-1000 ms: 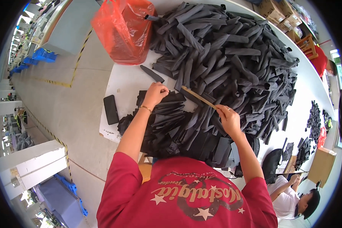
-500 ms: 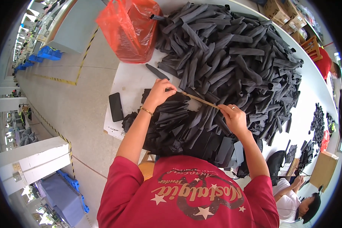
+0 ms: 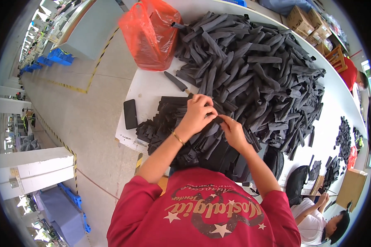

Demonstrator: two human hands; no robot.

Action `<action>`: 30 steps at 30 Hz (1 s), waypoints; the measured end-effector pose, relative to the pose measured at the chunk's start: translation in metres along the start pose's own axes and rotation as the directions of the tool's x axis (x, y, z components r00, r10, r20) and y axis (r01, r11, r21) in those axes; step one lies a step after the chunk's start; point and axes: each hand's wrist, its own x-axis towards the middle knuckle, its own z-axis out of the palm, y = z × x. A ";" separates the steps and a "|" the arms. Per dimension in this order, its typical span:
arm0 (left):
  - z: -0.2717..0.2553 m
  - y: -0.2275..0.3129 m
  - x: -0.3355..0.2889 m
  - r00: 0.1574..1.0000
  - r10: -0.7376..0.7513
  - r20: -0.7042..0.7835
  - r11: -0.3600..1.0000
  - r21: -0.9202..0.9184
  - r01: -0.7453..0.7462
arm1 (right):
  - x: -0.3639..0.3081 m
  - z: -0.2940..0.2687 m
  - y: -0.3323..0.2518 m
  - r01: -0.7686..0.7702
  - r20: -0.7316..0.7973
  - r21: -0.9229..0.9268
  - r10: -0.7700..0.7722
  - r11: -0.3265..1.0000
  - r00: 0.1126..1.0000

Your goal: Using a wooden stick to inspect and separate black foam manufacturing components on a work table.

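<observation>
My left hand [image 3: 201,110] and my right hand [image 3: 233,131] meet above the front of the table, fingertips almost touching. Both have thumb and fingers closed in a pinch at a dark fabric piece [image 3: 218,120], mostly hidden by the fingers. Below and around them lie flat stacked black fabric pieces [image 3: 163,119]. Just beyond rises a large heap of dark grey fabric tubes [image 3: 259,70]. A dark tapered piece [image 3: 175,81] lies on the tabletop beyond my left hand, with a short brownish bit [image 3: 188,91] showing between them.
On the white table [image 3: 152,84] a red plastic bag [image 3: 150,39] stands at the far left, and a black phone [image 3: 130,114] lies near the left edge. A dark bag [image 3: 297,185] is at the right. A co-worker in white [image 3: 311,220] sits at the lower right.
The thin tan strip stretched between my hands no longer shows there. My left hand has moved right, my right hand left and slightly nearer, so they have come together.
</observation>
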 end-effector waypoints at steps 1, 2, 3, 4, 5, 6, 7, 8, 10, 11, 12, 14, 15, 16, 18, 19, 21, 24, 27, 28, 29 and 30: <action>-0.007 0.013 -0.004 0.984 -0.008 -0.178 0.996 0.082 0.023 | -0.003 0.004 -0.009 -0.154 0.043 0.133 0.149 0.979 0.988; -0.009 0.015 -0.014 0.900 -0.150 -0.409 0.987 -0.004 0.163 | -0.007 0.007 -0.015 -0.177 0.057 0.165 0.170 0.970 0.984; -0.006 0.011 -0.022 0.688 -0.307 -0.658 0.951 -0.240 0.195 | -0.010 0.012 -0.021 -0.196 0.078 0.201 0.184 0.960 0.980; -0.006 0.006 -0.032 0.680 -0.622 -0.388 0.652 -0.738 0.175 | -0.012 0.020 -0.027 -0.188 0.084 0.205 0.174 0.961 0.981; -0.004 0.005 -0.044 0.679 -0.734 0.013 0.120 -0.981 0.150 | -0.018 0.027 -0.032 -0.170 0.105 0.221 0.150 0.960 0.983; 0.015 -0.012 -0.065 0.648 -0.707 0.283 -0.340 -0.940 0.040 | -0.022 0.037 -0.041 -0.143 0.135 0.240 0.112 0.960 0.984; 0.029 -0.005 -0.066 0.605 -0.727 0.323 -0.401 -0.916 0.007 | -0.026 0.048 -0.040 -0.058 0.021 0.187 0.055 0.981 0.998; 0.037 -0.001 -0.068 0.592 -0.763 0.260 -0.365 -0.929 -0.063 | -0.025 0.057 -0.048 -0.072 -0.034 0.171 0.078 0.983 0.996; 0.042 0.011 -0.068 0.502 -0.845 0.187 -0.285 -0.951 -0.124 | -0.033 0.071 -0.058 -0.093 -0.078 0.150 0.106 0.984 0.991; 0.039 0.012 -0.066 0.501 -0.845 0.186 -0.285 -0.950 -0.130 | -0.036 0.075 -0.061 -0.124 -0.097 0.126 0.136 0.984 0.986; 0.035 0.013 -0.066 0.476 -0.859 0.190 -0.266 -0.959 -0.098 | -0.039 0.077 -0.061 -0.155 -0.118 0.102 0.166 0.983 0.979; 0.023 0.021 -0.056 0.365 -0.912 0.188 -0.221 -0.974 -0.049 | -0.055 0.077 -0.058 -0.172 -0.047 0.056 0.175 0.984 0.984; 0.019 0.015 -0.058 0.366 -0.913 0.182 -0.217 -0.975 -0.055 | -0.064 0.077 -0.056 -0.186 0.024 0.013 0.185 0.983 0.982; 0.013 0.005 -0.062 0.336 -0.931 0.140 -0.160 -0.987 -0.032 | -0.074 0.077 -0.054 -0.183 0.030 0.015 0.183 0.983 0.983; 0.006 -0.002 -0.061 0.293 -0.951 0.101 -0.105 -0.994 0.003 | -0.091 0.065 -0.055 -0.163 0.055 0.044 0.161 0.986 0.985; 0.006 -0.003 -0.062 0.295 -0.950 0.106 -0.110 -0.994 0.003 | -0.098 0.057 -0.056 -0.146 0.077 0.077 0.140 0.986 0.987; 0.007 -0.002 -0.065 0.317 -0.938 0.141 -0.142 -0.990 0.018 | -0.113 0.034 -0.061 -0.180 0.113 0.096 0.169 0.979 0.979; -0.002 -0.011 -0.069 0.277 -0.954 0.117 -0.120 -0.993 0.005 | -0.142 -0.007 -0.073 -0.255 0.245 0.078 0.229 0.964 0.942; -0.014 -0.017 -0.060 0.315 -0.949 0.018 -0.033 -0.998 -0.044 | -0.166 -0.034 -0.082 -0.246 0.325 0.001 0.232 0.969 0.917; -0.011 -0.012 -0.056 0.310 -0.950 0.041 -0.070 -0.994 -0.084 | -0.160 -0.036 -0.085 -0.239 0.227 -0.033 0.240 0.970 0.944; -0.009 -0.007 -0.051 0.313 -0.947 0.075 -0.118 -0.985 -0.123 | -0.151 -0.037 -0.090 -0.241 0.117 -0.077 0.249 0.968 0.962; -0.002 -0.012 -0.051 0.287 -0.947 0.145 -0.201 -0.964 -0.173 | -0.136 -0.030 -0.095 -0.275 0.053 0.000 0.275 0.961 0.960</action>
